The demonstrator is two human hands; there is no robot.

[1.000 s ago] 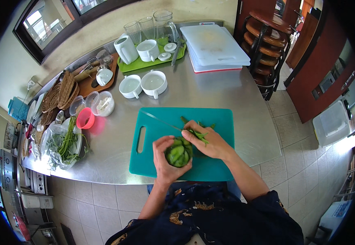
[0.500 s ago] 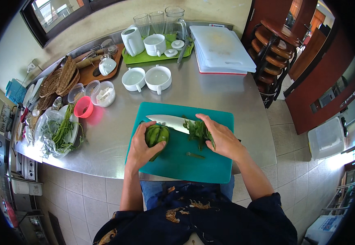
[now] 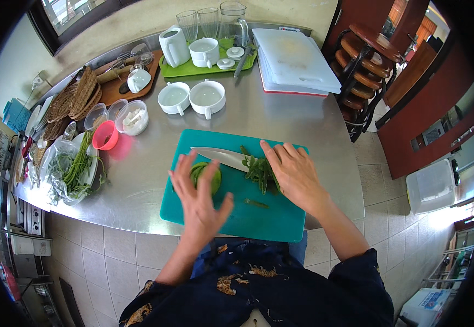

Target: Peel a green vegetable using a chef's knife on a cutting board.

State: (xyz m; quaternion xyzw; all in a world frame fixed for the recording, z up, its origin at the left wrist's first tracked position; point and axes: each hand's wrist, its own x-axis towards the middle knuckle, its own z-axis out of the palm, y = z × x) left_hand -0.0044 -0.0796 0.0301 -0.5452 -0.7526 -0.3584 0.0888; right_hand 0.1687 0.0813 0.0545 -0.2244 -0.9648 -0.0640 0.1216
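A teal cutting board [image 3: 231,212] lies on the steel counter. My left hand [image 3: 196,199], blurred, has fingers spread over a round mass of green vegetable [image 3: 210,181], partly hidden behind them. A large knife [image 3: 218,156] lies across the board, its blade pointing left and its handle hidden on the right. Chopped leafy greens [image 3: 259,173] rest on the blade's right part and the board. My right hand [image 3: 294,177] is open, fingers extended over the right side of these greens, touching them or very near. A short green stalk piece [image 3: 256,203] lies below them.
Two white cups [image 3: 207,99] stand behind the board. A green tray [image 3: 177,71] holds glassware and crockery; white boards [image 3: 294,57] are stacked rightward. At left are a pink cup [image 3: 105,136], plastic tubs [image 3: 132,117], bagged greens [image 3: 71,169] and baskets [image 3: 84,92]. Stacked stools [image 3: 359,82] stand right.
My left hand has released the green vegetable and spread its fingers. My right hand, earlier around knife and greens, now lies extended over the greens. The knife has come down onto the board.
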